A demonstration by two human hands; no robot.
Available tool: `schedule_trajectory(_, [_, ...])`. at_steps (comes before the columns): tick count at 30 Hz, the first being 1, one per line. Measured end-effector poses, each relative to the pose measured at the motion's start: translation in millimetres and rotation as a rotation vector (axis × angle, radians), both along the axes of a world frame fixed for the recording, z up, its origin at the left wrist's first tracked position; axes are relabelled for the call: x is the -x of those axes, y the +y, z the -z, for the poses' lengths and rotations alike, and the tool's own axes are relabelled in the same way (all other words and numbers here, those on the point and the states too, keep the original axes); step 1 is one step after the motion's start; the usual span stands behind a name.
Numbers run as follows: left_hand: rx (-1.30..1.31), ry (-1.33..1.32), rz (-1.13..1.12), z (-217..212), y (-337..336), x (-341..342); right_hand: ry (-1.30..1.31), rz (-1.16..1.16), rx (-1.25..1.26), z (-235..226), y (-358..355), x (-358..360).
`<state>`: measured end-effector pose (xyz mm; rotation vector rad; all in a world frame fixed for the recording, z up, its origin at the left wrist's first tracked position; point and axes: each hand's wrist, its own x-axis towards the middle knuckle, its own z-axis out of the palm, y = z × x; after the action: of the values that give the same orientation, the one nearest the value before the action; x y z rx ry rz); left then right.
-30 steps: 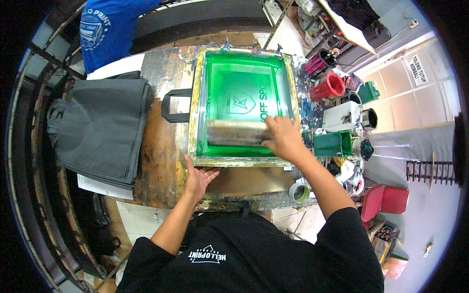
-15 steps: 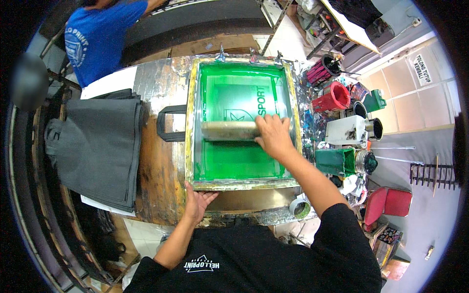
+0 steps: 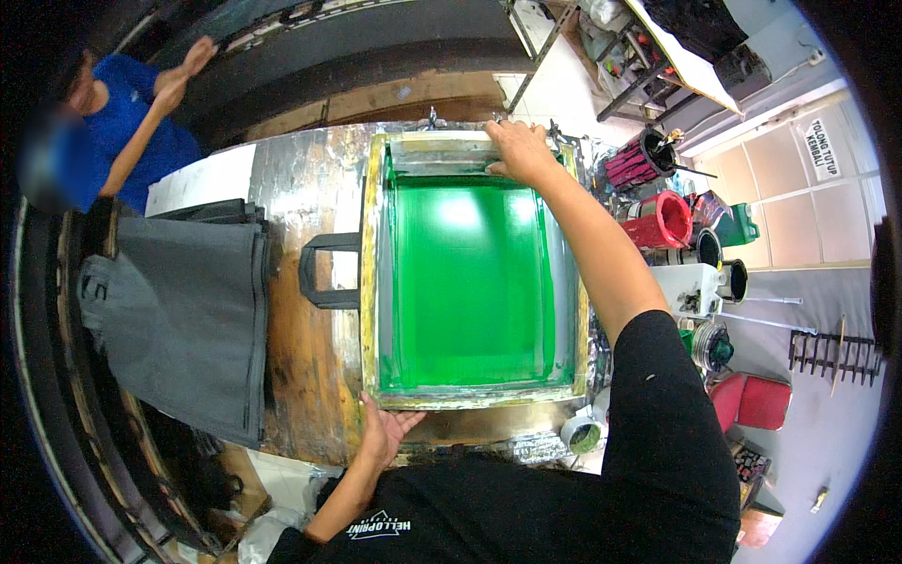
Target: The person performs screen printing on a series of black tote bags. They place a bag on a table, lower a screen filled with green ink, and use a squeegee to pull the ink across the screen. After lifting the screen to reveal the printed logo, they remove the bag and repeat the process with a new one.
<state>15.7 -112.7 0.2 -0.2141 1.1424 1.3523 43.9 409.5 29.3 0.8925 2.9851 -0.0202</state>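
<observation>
a green-meshed printing screen [image 3: 470, 282] in a pale wooden frame is lying flat on a worn, stained wooden desk [image 3: 301, 376], filling its middle. the right hand [image 3: 520, 150] is reaching to the far end of the frame, its fingers [image 3: 496, 167] curling down over something at the top rail; whether they are gripping the squeegee there or only pressing on it cannot be told. the left hand [image 3: 385, 430] is resting at the near left corner of the frame, fingers spread flat against the edge, holding nothing. a black strap loop [image 3: 327, 273] is sticking out from under the screen's left side. to the left, a stack of dark grey bags [image 3: 188, 320] is lying on the desk, with a white sheet [image 3: 202, 179] just beyond it. another person in a blue shirt [image 3: 132, 132] is standing at the far left corner. along the right side, a cluster of ink pots is crowding together: a red bucket [image 3: 667, 218], a white container [image 3: 691, 287], and a small tub of green ink [image 3: 584, 434] near the frame's near right corner. a red stool [image 3: 752, 399] is sitting on the pale grey floor [image 3: 827, 442], and a tiled wall [image 3: 808, 207] is rising behind it.
</observation>
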Motion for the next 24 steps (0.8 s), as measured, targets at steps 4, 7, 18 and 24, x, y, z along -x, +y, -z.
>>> schedule_trajectory(4, [0.167, -0.126, 0.275, 30, -13, 26, -0.012, -0.013, 0.047, -8, 10, 1])
schedule_trajectory(7, [0.206, 0.026, 0.815, -13, 15, 68, 0.084, 0.018, -0.043, -24, -13, -7])
schedule_trajectory(18, [-0.375, 2.314, 0.293, -82, 301, 145, 0.212, 0.101, -0.308, 14, -41, -20])
schedule_trajectory(24, [-0.189, 2.420, 0.434, 8, 358, 164, 0.344, 0.031, -0.344, 32, -51, -18])
